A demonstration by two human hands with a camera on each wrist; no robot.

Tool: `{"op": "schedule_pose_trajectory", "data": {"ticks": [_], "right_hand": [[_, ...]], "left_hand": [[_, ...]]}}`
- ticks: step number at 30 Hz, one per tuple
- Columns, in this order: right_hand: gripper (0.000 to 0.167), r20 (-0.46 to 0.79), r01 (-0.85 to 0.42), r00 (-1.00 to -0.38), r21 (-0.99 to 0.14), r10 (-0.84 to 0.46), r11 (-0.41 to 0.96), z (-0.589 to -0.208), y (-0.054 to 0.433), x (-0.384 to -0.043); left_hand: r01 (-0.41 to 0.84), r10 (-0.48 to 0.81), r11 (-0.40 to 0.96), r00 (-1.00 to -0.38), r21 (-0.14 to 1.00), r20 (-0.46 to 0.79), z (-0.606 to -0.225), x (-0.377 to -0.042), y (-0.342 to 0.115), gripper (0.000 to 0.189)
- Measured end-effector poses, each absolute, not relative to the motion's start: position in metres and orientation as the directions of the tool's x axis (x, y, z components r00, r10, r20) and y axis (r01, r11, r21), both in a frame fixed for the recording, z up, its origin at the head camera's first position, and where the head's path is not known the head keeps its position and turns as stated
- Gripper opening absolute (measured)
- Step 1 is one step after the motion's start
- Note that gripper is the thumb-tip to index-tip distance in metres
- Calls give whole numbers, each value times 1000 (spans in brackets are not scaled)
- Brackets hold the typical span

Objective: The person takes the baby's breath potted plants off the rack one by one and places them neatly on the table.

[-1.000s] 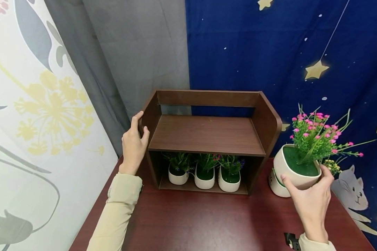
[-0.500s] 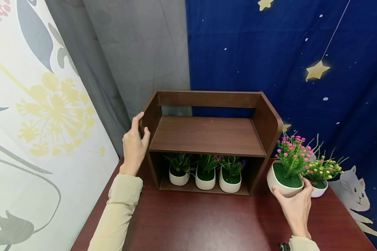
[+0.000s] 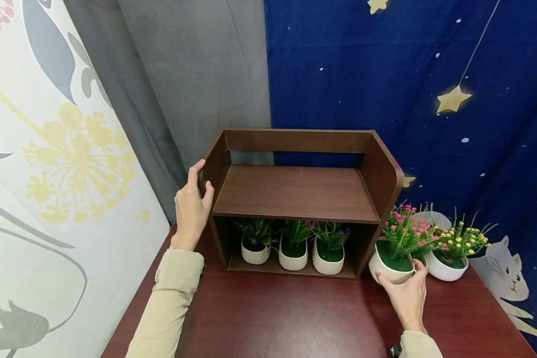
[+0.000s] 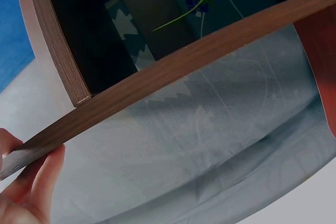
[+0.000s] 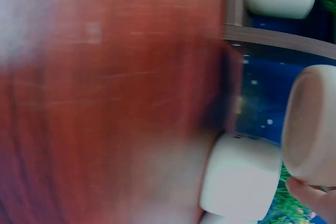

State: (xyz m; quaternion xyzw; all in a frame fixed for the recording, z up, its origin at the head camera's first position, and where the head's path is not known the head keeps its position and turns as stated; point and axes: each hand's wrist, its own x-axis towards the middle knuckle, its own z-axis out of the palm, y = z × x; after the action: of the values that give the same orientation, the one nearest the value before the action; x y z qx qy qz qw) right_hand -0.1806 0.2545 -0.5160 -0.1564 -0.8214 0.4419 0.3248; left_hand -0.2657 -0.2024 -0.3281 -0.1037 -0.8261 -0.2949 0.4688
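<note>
My left hand (image 3: pixel 191 211) grips the front edge of the left side panel of a brown two-tier wooden shelf (image 3: pixel 295 191). In the left wrist view the thumb and fingers (image 4: pixel 47 179) pinch that board from both sides. My right hand (image 3: pixel 409 298) holds a white flowerpot (image 3: pixel 390 268) of pink artificial flowers, just right of the shelf. The right wrist view shows the underside of this pot (image 5: pixel 307 121), lifted off the table. A white pot with yellow flowers (image 3: pixel 448 267) stands behind my right hand; another pot between them is mostly hidden.
On the lower tier stand three white potted plants, the left pot (image 3: pixel 255 253), the middle pot (image 3: pixel 292 256) and the right pot (image 3: pixel 328 258). A dark red table (image 3: pixel 286 318) carries everything. Behind hang a grey curtain (image 3: pixel 206 64) and a blue star-patterned curtain (image 3: pixel 362 64).
My right hand has carried the pink-flowered pot left and down, towards the shelf's right side, uncovering the yellow-flowered pot. My left hand has stayed on the shelf panel.
</note>
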Motion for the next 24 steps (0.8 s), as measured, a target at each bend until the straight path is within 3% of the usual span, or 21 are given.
{"op": "schedule_pose_trajectory", "data": {"ticks": [15,24], "right_hand": [[91,380,-41,-796,-811,471,584,-547,255,-201],[90,405,-67,-785,-809,470,585,-555,252,-207]], "left_hand": [[442,-112,805,-543,397,832,-327,-264,-201,48],[441,-103,806,-555,396,826,-327,-264,-201,48]]}}
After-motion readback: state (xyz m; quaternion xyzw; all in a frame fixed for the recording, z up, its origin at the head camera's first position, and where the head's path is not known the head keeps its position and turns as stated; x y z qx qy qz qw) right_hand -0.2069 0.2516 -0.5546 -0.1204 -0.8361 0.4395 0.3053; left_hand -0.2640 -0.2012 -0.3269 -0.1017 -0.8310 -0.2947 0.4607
